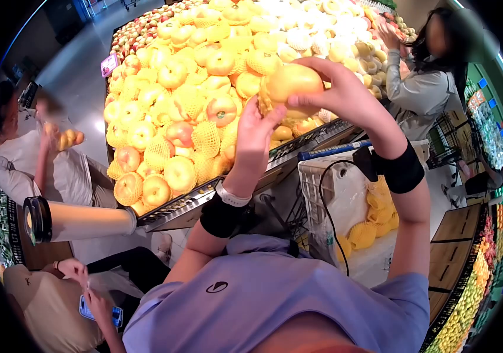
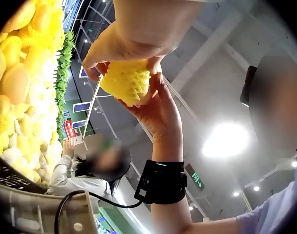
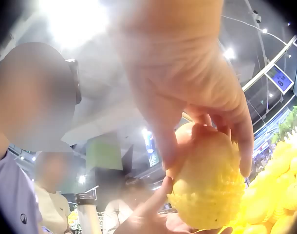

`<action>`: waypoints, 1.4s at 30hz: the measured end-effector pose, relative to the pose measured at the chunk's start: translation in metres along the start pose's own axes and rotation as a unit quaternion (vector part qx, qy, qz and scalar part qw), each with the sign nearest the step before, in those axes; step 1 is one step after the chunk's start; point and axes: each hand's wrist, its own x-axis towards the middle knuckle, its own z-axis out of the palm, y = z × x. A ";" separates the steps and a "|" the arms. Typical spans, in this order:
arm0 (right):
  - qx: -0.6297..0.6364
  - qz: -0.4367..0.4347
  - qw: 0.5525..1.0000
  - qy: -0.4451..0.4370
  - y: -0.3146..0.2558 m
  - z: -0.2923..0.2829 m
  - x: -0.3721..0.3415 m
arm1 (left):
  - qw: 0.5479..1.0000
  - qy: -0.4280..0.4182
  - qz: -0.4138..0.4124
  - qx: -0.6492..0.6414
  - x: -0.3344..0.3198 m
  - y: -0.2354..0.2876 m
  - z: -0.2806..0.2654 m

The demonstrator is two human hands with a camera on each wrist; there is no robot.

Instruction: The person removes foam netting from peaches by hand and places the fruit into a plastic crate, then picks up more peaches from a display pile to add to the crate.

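Observation:
Both my hands hold one round, yellow-orange fruit (image 1: 296, 83) over the near edge of a big fruit display. My right hand (image 1: 348, 93) grips its bare side, thumb on the near face and fingers over the top. At the left, my left hand (image 1: 255, 134) holds the lower side, where a yellow foam net (image 2: 126, 82) covers it. The right wrist view shows the net round the fruit's lower part and bare, reddish skin above it. Heaped on the display below are similar fruits (image 1: 179, 173), many in yellow foam nets.
A shopping cart with a pale crate (image 1: 328, 182) stands right of my body, holding several netted fruits (image 1: 364, 234). The display's dark rim (image 1: 316, 138) runs in front of me. One person (image 1: 419, 82) stands at the right, another (image 1: 51, 159) at the left; a capped cylinder (image 1: 80, 219) juts out nearby.

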 end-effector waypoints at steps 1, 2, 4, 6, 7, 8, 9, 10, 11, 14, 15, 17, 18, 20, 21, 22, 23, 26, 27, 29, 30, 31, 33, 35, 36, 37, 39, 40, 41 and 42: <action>0.007 -0.012 1.000 0.009 0.001 0.000 0.007 | 1.000 0.011 0.008 -0.006 0.000 0.004 -0.003; 0.026 -0.011 1.000 0.013 -0.002 0.000 0.013 | 1.000 0.023 0.017 -0.011 0.002 0.008 -0.007; 0.064 -0.013 0.998 0.020 -0.010 0.001 0.029 | 0.995 0.072 0.045 -0.048 0.009 0.014 -0.017; 0.089 -0.025 0.995 0.022 -0.020 0.000 0.042 | 0.991 0.097 0.077 -0.057 0.009 0.022 -0.025; 0.101 -0.032 0.994 0.011 -0.030 -0.004 0.047 | 0.988 0.111 0.092 -0.061 0.008 0.026 -0.030; 0.138 -0.055 0.989 0.015 -0.036 -0.007 0.053 | 0.988 0.107 0.106 -0.024 0.009 0.027 -0.039; 0.126 -0.075 0.989 0.034 -0.047 -0.014 0.055 | 0.989 0.104 0.108 -0.011 0.006 0.031 -0.038; 0.156 -0.108 0.981 0.043 -0.056 -0.022 0.056 | 0.989 0.101 0.106 0.003 0.002 0.034 -0.035; 0.186 -0.138 0.971 0.055 -0.064 -0.030 0.057 | 0.990 0.097 0.103 0.017 -0.002 0.036 -0.032; 0.363 -0.171 0.910 0.102 -0.102 -0.045 0.034 | 0.993 0.031 0.105 0.034 -0.013 0.035 -0.021; 0.396 -0.193 0.885 0.147 -0.116 -0.038 0.017 | 0.997 0.007 0.066 -0.034 -0.016 0.034 -0.020; 0.481 -0.190 0.838 0.174 -0.115 -0.038 -0.018 | 0.985 -0.040 -0.019 -0.169 -0.019 0.033 -0.020; 0.538 -0.160 0.812 0.159 -0.100 -0.047 -0.035 | 0.990 -0.033 -0.016 -0.137 -0.024 0.031 -0.013; 0.466 -0.018 0.839 0.279 -0.077 -0.025 -0.068 | 0.995 -0.075 -0.033 -0.055 -0.034 0.028 -0.009; 0.515 0.015 0.812 0.275 -0.061 -0.016 -0.091 | 0.994 -0.098 -0.038 -0.019 -0.038 0.025 -0.006; 0.563 0.049 0.778 0.275 -0.044 -0.007 -0.113 | 0.991 -0.110 -0.076 -0.028 -0.043 0.023 -0.001; 0.536 0.081 0.793 0.278 -0.024 0.001 -0.133 | 0.987 -0.116 -0.104 -0.038 -0.047 0.019 0.006; 0.576 0.115 0.755 0.292 -0.011 0.024 -0.181 | 0.962 -0.169 -0.194 -0.088 -0.050 -0.002 0.021; 0.602 0.111 0.731 0.301 -0.013 0.029 -0.192 | 0.945 -0.201 -0.232 -0.115 -0.049 -0.011 0.021; 0.637 0.060 0.717 0.276 -0.017 0.035 -0.206 | 0.923 -0.230 -0.267 -0.156 -0.051 -0.035 0.035; 0.654 0.034 0.709 0.262 -0.018 0.038 -0.212 | 0.917 -0.234 -0.289 -0.147 -0.052 -0.041 0.043; 0.652 0.040 0.710 0.264 -0.015 0.040 -0.216 | 0.912 -0.248 -0.294 -0.142 -0.053 -0.048 0.050; 0.651 0.054 0.710 0.265 -0.009 0.043 -0.224 | 0.904 -0.271 -0.303 -0.131 -0.056 -0.063 0.059; 0.613 0.085 0.732 0.284 -0.012 0.043 -0.228 | 0.898 -0.281 -0.302 -0.152 -0.061 -0.068 0.066; 0.603 0.094 0.734 0.297 -0.012 0.044 -0.230 | 0.894 -0.272 -0.307 -0.181 -0.063 -0.065 0.072; 0.593 0.104 0.736 0.308 -0.012 0.044 -0.233 | 0.889 -0.262 -0.313 -0.209 -0.065 -0.065 0.076; 0.600 0.127 0.720 0.325 0.002 0.047 -0.250 | 0.851 -0.295 -0.316 -0.297 -0.063 -0.077 0.069; 0.603 0.138 0.713 0.331 0.007 0.046 -0.257 | 0.823 -0.340 -0.300 -0.341 -0.057 -0.086 0.061; 0.628 0.087 0.712 0.302 0.008 0.043 -0.259 | 0.824 -0.343 -0.297 -0.340 -0.056 -0.089 0.053; 0.651 0.036 0.708 0.271 0.009 0.039 -0.260 | 0.824 -0.346 -0.294 -0.338 -0.055 -0.085 0.052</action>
